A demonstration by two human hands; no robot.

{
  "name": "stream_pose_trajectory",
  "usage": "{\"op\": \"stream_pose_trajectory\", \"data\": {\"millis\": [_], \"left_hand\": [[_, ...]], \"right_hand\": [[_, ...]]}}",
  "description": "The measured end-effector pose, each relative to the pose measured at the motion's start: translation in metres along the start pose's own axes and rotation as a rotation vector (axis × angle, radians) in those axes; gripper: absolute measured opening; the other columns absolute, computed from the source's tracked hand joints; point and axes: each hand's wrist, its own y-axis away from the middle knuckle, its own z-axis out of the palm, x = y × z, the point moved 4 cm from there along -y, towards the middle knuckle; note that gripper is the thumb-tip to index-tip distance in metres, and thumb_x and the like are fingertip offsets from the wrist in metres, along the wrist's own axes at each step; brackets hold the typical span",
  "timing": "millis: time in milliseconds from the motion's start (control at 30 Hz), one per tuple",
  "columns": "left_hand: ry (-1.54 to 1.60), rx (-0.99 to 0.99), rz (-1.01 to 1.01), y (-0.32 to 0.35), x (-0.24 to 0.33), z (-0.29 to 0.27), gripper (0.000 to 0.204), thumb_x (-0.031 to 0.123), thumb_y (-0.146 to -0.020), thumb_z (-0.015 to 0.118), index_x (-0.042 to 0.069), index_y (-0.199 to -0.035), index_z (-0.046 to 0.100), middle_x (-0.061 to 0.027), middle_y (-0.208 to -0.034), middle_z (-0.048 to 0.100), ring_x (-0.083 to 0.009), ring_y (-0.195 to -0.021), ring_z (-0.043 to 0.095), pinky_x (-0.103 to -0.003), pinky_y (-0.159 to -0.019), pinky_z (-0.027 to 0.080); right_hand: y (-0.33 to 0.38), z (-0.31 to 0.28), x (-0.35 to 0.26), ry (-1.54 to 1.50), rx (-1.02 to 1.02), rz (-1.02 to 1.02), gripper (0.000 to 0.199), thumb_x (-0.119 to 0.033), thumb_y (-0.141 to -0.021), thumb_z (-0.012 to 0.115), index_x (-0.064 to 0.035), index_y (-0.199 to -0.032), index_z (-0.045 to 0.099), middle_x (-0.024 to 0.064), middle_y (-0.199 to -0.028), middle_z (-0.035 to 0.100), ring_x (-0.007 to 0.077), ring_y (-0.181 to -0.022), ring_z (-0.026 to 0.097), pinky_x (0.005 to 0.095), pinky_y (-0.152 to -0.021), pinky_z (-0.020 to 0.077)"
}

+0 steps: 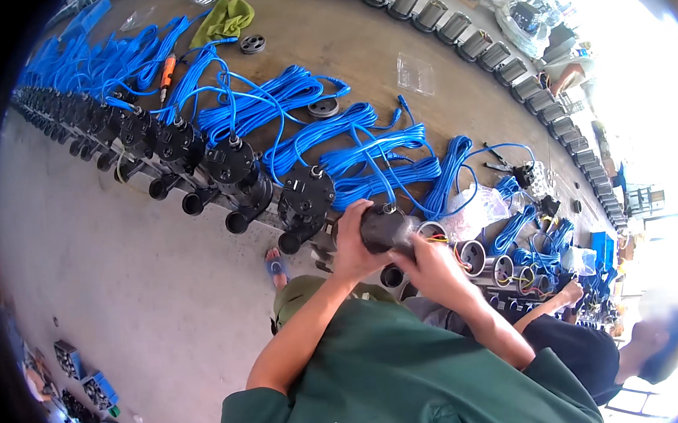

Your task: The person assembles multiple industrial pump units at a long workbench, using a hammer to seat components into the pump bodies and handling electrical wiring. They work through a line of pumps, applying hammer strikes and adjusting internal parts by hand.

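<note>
Between my two hands is the black round cover of a pump, with a blue cable rising from its top fitting. My left hand is wrapped round the cover's left side. Against its lower right edge press the fingers of my right hand, slightly blurred. To the left stands the closest finished-looking black pump, its round outlet pointing at me. Right of my hands lie open steel pump cylinders with coloured wires coming out. What sits under the cover is hidden by my hands.
Coiled blue cables cover the bench behind the pump row. An orange screwdriver-like tool, a green cloth and black discs lie among them. Steel cylinders line the far edge. A co-worker works close on my right.
</note>
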Motion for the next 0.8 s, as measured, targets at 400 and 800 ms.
{"op": "stream_pose_trajectory", "data": {"millis": [400, 800], "left_hand": [[0.140, -0.255, -0.031, -0.028, 0.002, -0.006, 0.083, 0.026, -0.060, 0.094, 0.003, -0.129, 0.054, -0.0131, -0.119, 0.063, -0.0256, -0.108, 0.065, -0.038, -0.096, 0.052], [0.097, -0.341, -0.039, -0.025, 0.003, -0.005, 0.095, 0.026, -0.054, 0.101, 0.005, -0.132, 0.052, -0.0148, -0.120, 0.065, -0.0312, -0.110, 0.067, -0.042, -0.096, 0.054]], "right_hand": [[0.049, -0.046, 0.029, -0.490, 0.330, 0.146, 0.027, -0.025, -0.102, 0.061, 0.0010, -0.107, 0.063, 0.0069, -0.068, 0.061, 0.0221, -0.060, 0.057, 0.0382, -0.060, 0.0473], [0.047, -0.067, 0.008, -0.512, 0.306, 0.186, 0.027, -0.023, -0.100, 0.064, 0.0022, -0.108, 0.066, 0.0170, -0.080, 0.069, 0.0342, -0.074, 0.065, 0.0424, -0.072, 0.0510]]}}
